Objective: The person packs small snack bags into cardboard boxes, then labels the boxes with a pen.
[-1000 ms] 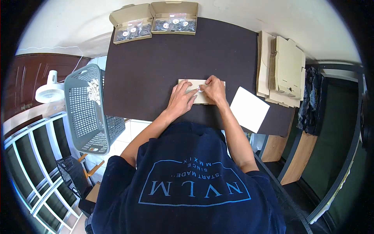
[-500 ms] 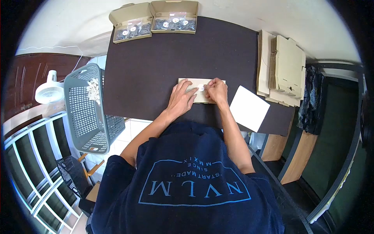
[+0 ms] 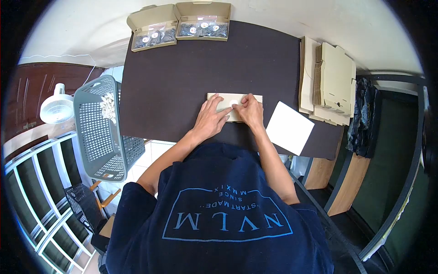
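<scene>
A small closed cardboard box (image 3: 221, 97) lies near the front edge of the dark table. On its top is a round white sticker (image 3: 234, 103). My left hand (image 3: 211, 119) rests on the left part of the box, fingers apart, with a fingertip beside the sticker. My right hand (image 3: 248, 111) is over the right part, its fingers pinched together at the sticker's edge; what they hold, if anything, is too small to make out. To the right lies a white sheet (image 3: 290, 128).
Two open boxes (image 3: 154, 37) with packed dark items stand at the table's far left. Flat cardboard pieces (image 3: 335, 77) are stacked at the right edge. A grey basket (image 3: 98, 132) with something white inside stands left of the table (image 3: 182, 77).
The fingertips of my right hand have shifted slightly left, onto the sticker's edge. My left hand stays on the box.
</scene>
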`<action>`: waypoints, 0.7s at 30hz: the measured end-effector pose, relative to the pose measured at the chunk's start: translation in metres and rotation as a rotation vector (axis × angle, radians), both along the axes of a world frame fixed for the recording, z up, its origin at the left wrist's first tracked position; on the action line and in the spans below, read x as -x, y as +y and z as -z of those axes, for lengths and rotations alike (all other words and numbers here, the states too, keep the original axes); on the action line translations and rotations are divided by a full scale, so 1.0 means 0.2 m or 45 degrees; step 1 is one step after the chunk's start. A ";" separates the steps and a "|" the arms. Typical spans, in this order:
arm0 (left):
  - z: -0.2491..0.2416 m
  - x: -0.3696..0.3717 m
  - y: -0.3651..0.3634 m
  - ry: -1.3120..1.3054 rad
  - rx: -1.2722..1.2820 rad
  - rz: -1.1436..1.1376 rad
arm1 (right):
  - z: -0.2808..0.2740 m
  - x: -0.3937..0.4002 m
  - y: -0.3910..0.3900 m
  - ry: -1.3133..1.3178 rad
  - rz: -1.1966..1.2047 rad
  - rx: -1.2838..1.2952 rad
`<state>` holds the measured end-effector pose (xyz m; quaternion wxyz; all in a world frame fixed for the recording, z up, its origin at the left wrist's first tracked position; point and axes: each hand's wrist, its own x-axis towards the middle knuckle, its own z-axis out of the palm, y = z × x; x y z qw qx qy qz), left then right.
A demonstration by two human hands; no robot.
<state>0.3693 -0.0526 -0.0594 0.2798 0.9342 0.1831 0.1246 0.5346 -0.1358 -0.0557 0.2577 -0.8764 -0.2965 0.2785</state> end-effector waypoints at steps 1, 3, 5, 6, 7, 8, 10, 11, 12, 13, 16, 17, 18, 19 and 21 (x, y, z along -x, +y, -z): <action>0.00 0.00 0.00 -0.008 -0.002 -0.009 | 0.01 0.00 0.00 0.002 0.001 0.002; -0.01 0.00 0.00 -0.017 -0.004 -0.017 | 0.02 -0.02 0.00 -0.020 -0.087 -0.021; -0.02 0.00 0.01 -0.032 0.012 -0.010 | 0.02 -0.06 0.01 0.108 -0.060 0.018; -0.02 0.00 0.01 -0.031 0.010 -0.013 | 0.02 -0.08 0.01 0.236 -0.033 0.058; -0.02 0.00 0.01 -0.030 0.020 -0.023 | 0.00 -0.08 0.01 0.276 -0.002 0.043; -0.02 -0.01 0.01 -0.028 0.032 -0.036 | 0.03 -0.08 0.01 0.274 -0.007 0.042; -0.01 -0.02 0.01 -0.043 0.065 -0.076 | 0.10 -0.07 0.00 0.288 0.083 -0.167; -0.01 -0.02 0.01 -0.057 0.099 -0.109 | 0.13 -0.07 -0.01 0.291 0.082 -0.164; 0.00 -0.02 0.00 -0.056 0.100 -0.108 | 0.12 -0.07 -0.02 0.194 -0.026 -0.179; 0.00 -0.02 0.00 -0.038 0.079 -0.096 | 0.10 -0.07 -0.02 0.097 -0.134 -0.194; -0.01 -0.01 0.00 -0.018 0.038 -0.049 | 0.05 -0.07 -0.01 0.120 -0.176 -0.065; -0.02 0.00 0.00 -0.016 0.014 -0.021 | 0.03 -0.09 0.00 0.119 -0.175 -0.068; -0.03 0.00 0.01 -0.016 0.008 -0.020 | 0.01 -0.11 0.02 0.311 -0.102 -0.054; -0.06 0.01 0.00 0.003 0.034 -0.010 | -0.01 -0.12 0.02 0.506 -0.027 -0.035; -0.07 0.02 0.01 0.012 0.054 -0.001 | -0.02 -0.12 0.00 0.343 -0.045 -0.056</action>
